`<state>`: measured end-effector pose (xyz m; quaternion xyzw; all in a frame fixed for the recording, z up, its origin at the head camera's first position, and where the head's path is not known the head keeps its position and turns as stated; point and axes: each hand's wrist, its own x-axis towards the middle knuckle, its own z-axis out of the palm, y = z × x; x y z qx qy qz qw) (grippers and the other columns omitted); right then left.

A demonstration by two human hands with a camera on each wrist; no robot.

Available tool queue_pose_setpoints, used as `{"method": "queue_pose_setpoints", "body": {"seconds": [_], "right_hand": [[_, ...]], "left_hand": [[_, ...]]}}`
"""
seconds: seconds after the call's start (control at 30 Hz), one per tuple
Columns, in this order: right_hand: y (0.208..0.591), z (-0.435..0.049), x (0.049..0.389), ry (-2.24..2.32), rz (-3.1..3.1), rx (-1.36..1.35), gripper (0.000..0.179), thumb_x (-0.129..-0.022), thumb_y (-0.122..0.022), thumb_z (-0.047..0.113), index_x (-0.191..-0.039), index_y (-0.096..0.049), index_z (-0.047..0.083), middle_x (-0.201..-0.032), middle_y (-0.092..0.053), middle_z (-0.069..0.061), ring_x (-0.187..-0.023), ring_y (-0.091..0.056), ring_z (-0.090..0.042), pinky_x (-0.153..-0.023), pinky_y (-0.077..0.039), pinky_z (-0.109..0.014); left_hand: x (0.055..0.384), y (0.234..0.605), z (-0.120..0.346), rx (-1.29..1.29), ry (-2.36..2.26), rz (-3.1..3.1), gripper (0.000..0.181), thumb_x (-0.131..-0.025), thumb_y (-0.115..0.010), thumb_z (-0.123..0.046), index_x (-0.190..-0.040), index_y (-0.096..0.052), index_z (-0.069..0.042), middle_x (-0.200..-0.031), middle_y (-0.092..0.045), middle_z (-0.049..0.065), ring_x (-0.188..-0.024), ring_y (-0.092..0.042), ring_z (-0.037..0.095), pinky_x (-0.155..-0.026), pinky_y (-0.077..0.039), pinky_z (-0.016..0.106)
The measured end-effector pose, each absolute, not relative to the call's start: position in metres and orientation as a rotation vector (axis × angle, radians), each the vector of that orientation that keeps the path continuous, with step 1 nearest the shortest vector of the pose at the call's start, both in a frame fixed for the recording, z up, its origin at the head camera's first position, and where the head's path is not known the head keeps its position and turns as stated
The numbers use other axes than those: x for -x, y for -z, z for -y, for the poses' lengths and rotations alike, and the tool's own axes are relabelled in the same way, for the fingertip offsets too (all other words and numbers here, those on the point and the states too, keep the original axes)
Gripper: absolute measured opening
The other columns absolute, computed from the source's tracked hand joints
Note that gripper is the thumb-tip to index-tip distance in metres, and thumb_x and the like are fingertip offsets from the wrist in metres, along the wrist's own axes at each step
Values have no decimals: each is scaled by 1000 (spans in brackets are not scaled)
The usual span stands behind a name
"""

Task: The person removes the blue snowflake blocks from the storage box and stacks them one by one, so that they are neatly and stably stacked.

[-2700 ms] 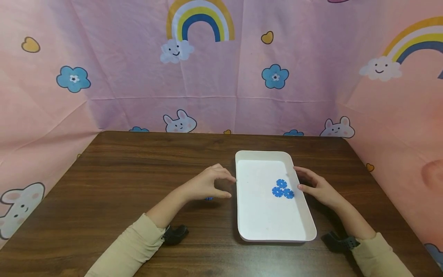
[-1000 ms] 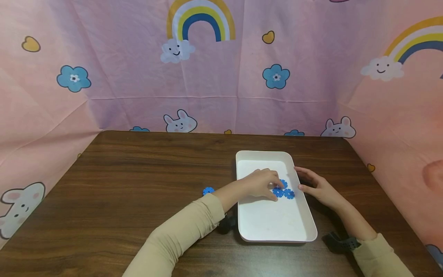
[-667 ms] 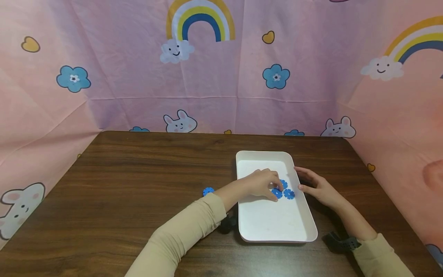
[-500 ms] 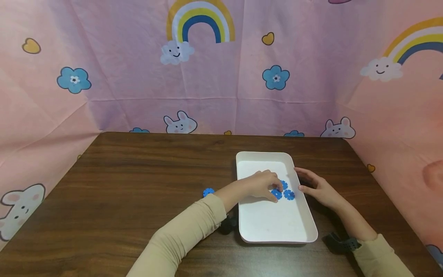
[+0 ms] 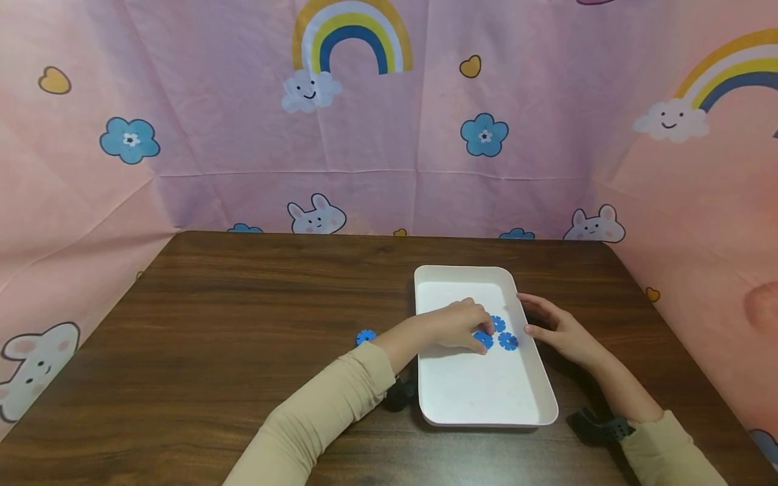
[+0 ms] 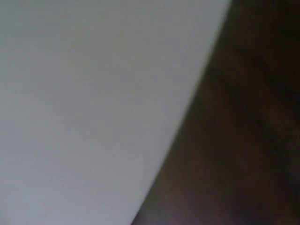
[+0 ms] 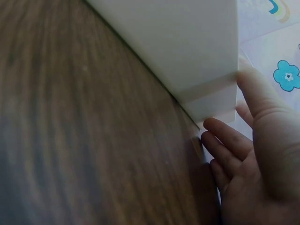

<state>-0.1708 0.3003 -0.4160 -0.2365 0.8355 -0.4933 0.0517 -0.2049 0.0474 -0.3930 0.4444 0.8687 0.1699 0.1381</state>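
Note:
In the head view, my left hand (image 5: 460, 325) reaches over the left wall of a white tray (image 5: 468, 391). Its thumb and fingers pinch a blue snowflake disc (image 5: 483, 339), partly covered by the fingers. Two more blue discs lie just right of it in the tray: an upper disc (image 5: 498, 324) and a lower disc (image 5: 508, 341). My right hand (image 5: 556, 329) touches the tray's right side with loosely extended fingers. In the right wrist view, its thumb (image 7: 255, 89) is against the tray wall (image 7: 187, 47). The left wrist view holds only the tray's blurred wall (image 6: 93, 112) and table.
Another blue disc (image 5: 366, 336) lies on the dark wooden table (image 5: 273, 290), left of the tray beside my left sleeve. Black wrist devices sit at my left wrist (image 5: 400, 393) and right wrist (image 5: 598, 426). A patterned pink cloth (image 5: 377, 148) hangs behind the table.
My left hand has come from left of the tray into it and taken hold of the left disc, which has shifted slightly leftward from the other two. The right hand has stayed put.

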Motion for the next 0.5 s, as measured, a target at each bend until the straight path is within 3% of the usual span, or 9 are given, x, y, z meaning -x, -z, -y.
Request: {"method": "queue_pose_setpoints", "body": {"seconds": [0.5], "right_hand": [[420,-304,173,1495,-2558,688,60,-92,-63,12,-145,-35,4,-144,-38,-25,-127,-38,-47,-94,-36,-60]], "left_hand": [[200,387,-31,-1406,-755,-2519,31,-83,-77,-26,-109,-72,-11,-105,-67,-5,-97,-48,8,-82,-37,16]]}}
